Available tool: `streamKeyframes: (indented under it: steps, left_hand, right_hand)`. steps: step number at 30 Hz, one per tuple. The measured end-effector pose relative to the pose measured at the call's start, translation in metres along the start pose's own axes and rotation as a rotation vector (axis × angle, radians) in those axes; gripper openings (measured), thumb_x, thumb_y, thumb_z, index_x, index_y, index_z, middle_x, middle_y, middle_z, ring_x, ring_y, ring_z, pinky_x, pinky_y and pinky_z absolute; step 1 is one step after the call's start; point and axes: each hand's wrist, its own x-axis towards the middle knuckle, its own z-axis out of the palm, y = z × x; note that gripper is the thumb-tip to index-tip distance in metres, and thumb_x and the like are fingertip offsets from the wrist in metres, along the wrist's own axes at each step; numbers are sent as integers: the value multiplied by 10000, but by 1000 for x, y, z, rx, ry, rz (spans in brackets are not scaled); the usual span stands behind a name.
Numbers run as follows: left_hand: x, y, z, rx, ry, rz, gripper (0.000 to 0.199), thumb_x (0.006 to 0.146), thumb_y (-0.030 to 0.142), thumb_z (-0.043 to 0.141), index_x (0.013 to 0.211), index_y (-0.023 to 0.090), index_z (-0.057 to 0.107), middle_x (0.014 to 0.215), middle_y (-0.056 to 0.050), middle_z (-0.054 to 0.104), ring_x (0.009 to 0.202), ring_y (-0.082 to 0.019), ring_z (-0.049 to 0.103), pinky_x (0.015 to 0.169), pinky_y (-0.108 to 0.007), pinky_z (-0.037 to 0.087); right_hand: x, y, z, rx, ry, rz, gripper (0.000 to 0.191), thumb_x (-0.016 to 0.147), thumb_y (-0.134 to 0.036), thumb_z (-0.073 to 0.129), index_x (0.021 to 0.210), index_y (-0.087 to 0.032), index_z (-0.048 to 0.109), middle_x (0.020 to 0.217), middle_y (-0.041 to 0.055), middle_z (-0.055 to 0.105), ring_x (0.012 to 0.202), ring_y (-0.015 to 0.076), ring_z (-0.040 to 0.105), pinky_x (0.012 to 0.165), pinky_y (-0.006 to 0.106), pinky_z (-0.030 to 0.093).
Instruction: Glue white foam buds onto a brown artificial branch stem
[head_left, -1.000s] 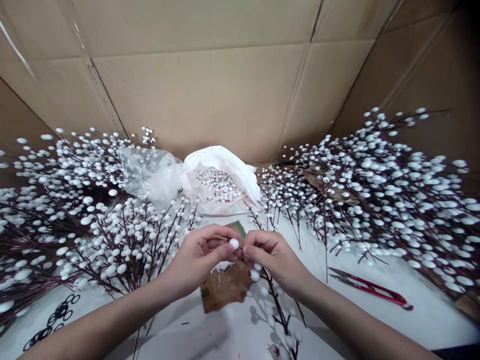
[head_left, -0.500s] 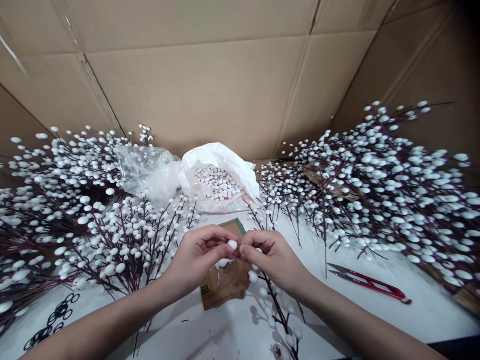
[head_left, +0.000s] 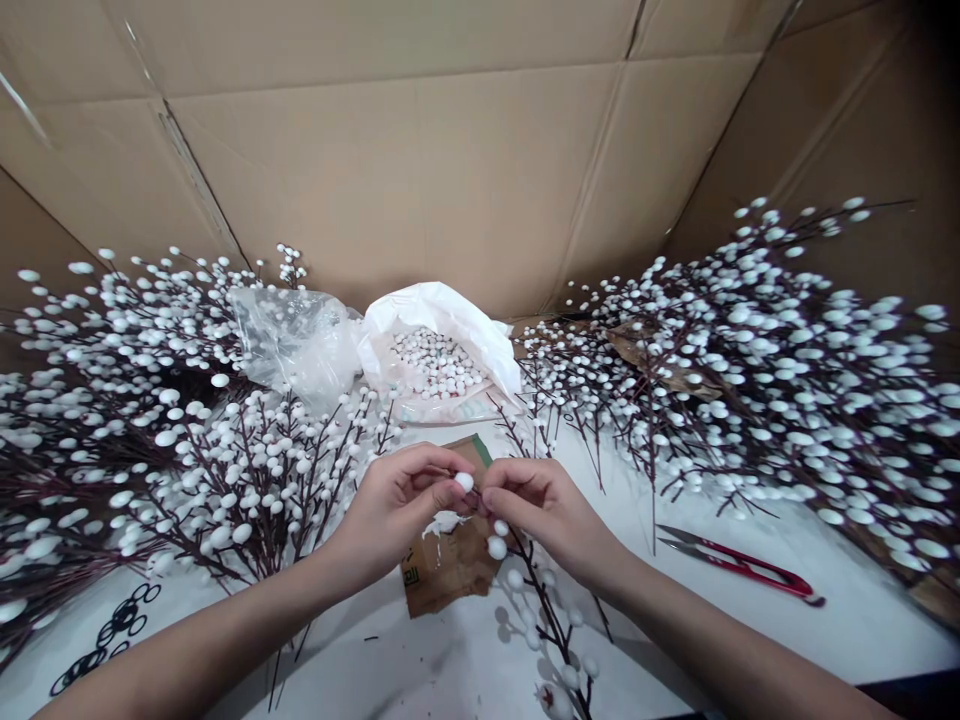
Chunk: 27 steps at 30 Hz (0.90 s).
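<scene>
Left hand (head_left: 409, 510) pinches a white berry (head_left: 464, 482), right hand (head_left: 544, 508) the branch (head_left: 555, 632) slanting toward the desk's (head_left: 457, 660) near edge; both probably light, berry smooth, stem springy, best gripped bare.

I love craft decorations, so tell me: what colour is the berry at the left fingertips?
The berry is plain white; the head view, the only one, shows it.

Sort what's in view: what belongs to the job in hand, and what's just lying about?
Job, apparently:
white berry, in the left hand
branch, at the right hand
brown card beneath
probably bag of berries

Lying about, apparently:
red snips
black rings
</scene>
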Motion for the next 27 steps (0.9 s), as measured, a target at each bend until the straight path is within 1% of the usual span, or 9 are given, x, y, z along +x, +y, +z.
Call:
streamKeyframes:
  steps: [4,8,14,20,27]
  left_hand:
    - [1,-1,-2,0,-11,-39,160,793,275,714,881,142,703,794,-56,725,734,-173,701,707,-276,577]
    - [2,2,-2,51,-11,-4,129,766,237,726,839,131,719,781,-67,726,719,-178,694,684,-274,576]
    - [0,2,-1,81,-10,32,102,804,230,717,856,142,728,804,-65,728,742,-177,693,695,-272,573]
    - [0,1,0,80,-2,15,124,805,254,719,860,144,729,799,-65,727,741,-180,692,706,-283,578]
    - [1,0,1,82,18,25,104,776,228,724,830,140,735,784,-67,725,713,-176,689,686,-278,579]
  right_hand:
    - [1,2,1,9,15,31,204,750,-315,653,635,-174,561,548,-20,535,451,107,517,443,218,372]
    - [2,3,2,5,11,26,181,782,-306,619,661,-179,572,546,-22,552,447,110,535,438,216,389]
    - [3,4,1,-23,16,33,175,780,-296,604,656,-180,564,518,-30,540,443,110,539,428,209,387]
    - [3,5,1,-29,16,45,185,767,-313,618,654,-175,571,518,-28,540,443,107,529,435,209,375]
    - [3,5,1,-25,11,59,191,770,-322,616,658,-175,571,509,-31,528,438,109,526,430,210,371]
